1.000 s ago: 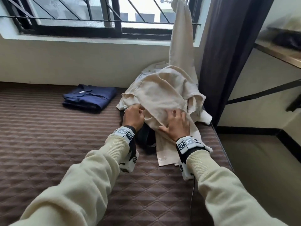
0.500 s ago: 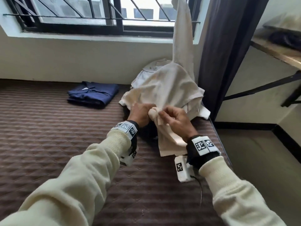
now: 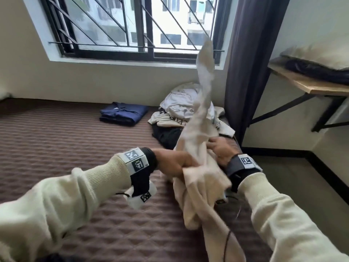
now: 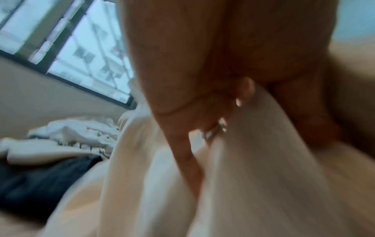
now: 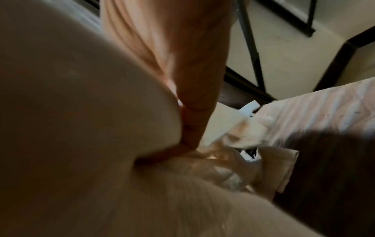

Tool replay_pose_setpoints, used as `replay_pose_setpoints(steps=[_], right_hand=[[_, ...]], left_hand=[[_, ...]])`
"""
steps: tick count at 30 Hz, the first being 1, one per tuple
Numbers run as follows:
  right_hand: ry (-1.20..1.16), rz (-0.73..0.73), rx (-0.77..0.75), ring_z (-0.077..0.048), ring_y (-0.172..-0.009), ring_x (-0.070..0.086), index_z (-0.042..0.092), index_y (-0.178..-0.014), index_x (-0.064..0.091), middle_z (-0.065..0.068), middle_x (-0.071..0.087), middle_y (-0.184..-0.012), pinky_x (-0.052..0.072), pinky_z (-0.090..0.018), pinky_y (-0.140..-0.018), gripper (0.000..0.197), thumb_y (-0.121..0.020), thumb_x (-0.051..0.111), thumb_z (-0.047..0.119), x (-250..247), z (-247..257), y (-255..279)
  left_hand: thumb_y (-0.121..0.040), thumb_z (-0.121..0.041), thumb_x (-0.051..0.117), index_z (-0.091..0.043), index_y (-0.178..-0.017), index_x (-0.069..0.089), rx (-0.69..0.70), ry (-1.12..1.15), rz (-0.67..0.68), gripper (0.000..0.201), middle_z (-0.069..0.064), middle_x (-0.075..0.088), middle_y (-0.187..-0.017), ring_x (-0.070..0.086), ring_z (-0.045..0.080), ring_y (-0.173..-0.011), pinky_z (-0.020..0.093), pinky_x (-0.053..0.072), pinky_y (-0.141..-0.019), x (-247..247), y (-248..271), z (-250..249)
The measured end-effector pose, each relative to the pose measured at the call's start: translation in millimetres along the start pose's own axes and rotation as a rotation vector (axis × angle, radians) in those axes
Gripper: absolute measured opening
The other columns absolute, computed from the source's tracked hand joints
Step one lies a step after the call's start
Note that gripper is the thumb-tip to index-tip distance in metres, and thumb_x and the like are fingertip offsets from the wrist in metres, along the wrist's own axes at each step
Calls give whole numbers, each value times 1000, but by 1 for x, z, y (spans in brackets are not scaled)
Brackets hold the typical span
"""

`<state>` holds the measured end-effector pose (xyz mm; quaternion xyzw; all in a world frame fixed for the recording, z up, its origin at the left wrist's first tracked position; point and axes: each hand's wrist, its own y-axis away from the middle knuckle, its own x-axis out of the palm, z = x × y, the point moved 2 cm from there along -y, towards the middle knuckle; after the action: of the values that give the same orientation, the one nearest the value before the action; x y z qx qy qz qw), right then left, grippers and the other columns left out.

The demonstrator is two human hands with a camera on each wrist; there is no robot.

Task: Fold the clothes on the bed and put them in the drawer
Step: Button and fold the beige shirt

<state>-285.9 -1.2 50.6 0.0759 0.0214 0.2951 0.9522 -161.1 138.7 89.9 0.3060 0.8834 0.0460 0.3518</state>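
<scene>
Early stage: one item folded, pile left.
Left hand point(image 3: 174, 163) and right hand point(image 3: 220, 150) both grasp cream shirt point(image 3: 200, 140), lifted near pile point(image 3: 181, 110); navy shirt point(image 3: 123, 114) lies folded left of pile; drawer unseen.

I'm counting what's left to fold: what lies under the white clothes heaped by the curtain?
A black garment shows from under the white heap, on the bed. The lifted cream garment covers the heap's right part.

Brown quilted bed point(image 3: 56, 148) carries folded navy garment point(image 3: 123, 114), clothes pile point(image 3: 181, 108).
</scene>
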Motion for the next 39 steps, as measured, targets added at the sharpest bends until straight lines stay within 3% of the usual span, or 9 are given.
replay_pose_setpoints(steps=[2,6,10,15,19,25,33,36,39], right_hand=[[55,77,-87,-17,-71,64,-5,-115,65,-14,69,-88,56,-23,-65,34,-81,63,-12,16,-4,23],[505,584,-359,-1,-88,58,-5,-108,70,-9,62,-97,49,-17,-78,34,-74,70,-11,43,-12,86],[662,1169,2,-13,-68,56,2,-124,62,-12,55,-77,52,-29,-65,36,-88,64,-3,54,-40,132],[603,410,113,-7,-47,62,2,-105,64,-11,63,-71,48,-18,-44,13,-95,55,0,13,-50,101],[498,-173,48,-3,-32,48,5,-86,63,-8,58,-59,37,-16,-34,9,-93,58,2,-23,-62,79],[518,-10,177,-7,-47,56,9,-84,61,-6,63,-70,42,-19,-42,10,-90,63,2,-22,-100,89],[566,-6,108,-17,-92,56,10,-128,54,-5,55,-102,54,-21,-74,67,-69,85,6,-14,-120,75],[657,-2,93,-24,-108,59,40,-117,55,-4,59,-118,55,-45,-89,88,-38,92,44,-14,-147,51],[705,101,103,-19,-90,59,18,-121,57,-5,61,-102,51,-31,-77,61,-67,87,16,12,-129,62]], left_hand=[[-82,6,68,-3,-129,57,-261,-153,226,49,12,64,-117,57,11,-90,21,51,-77,10,11,11],[-87,-5,66,-14,-109,68,-512,-253,-38,24,12,67,-117,59,13,-87,16,47,-64,-10,42,33],[-92,-3,54,-15,-93,65,-456,-81,-352,16,6,70,-78,63,9,-56,21,41,-50,-18,55,47],[-92,-24,63,-11,-81,70,-494,-48,-606,18,2,61,-67,57,15,-58,18,40,-41,10,33,67],[-86,-35,69,-2,-96,72,-586,-66,-726,35,16,69,-87,65,26,-78,29,44,-61,39,-1,77],[-77,-32,78,-7,-111,63,-716,-86,-696,44,11,64,-114,61,28,-104,27,43,-75,72,-25,94],[-91,-2,54,-18,-86,61,-83,947,-1344,18,-7,65,-73,59,6,-62,18,49,-53,38,86,96],[-77,-12,60,-15,-81,61,-421,1002,-1558,5,-1,65,-79,62,15,-69,25,51,-58,40,138,142],[-49,-32,72,3,-114,59,-1036,676,-1522,75,20,60,-125,60,32,-113,49,51,-93,55,159,174]])
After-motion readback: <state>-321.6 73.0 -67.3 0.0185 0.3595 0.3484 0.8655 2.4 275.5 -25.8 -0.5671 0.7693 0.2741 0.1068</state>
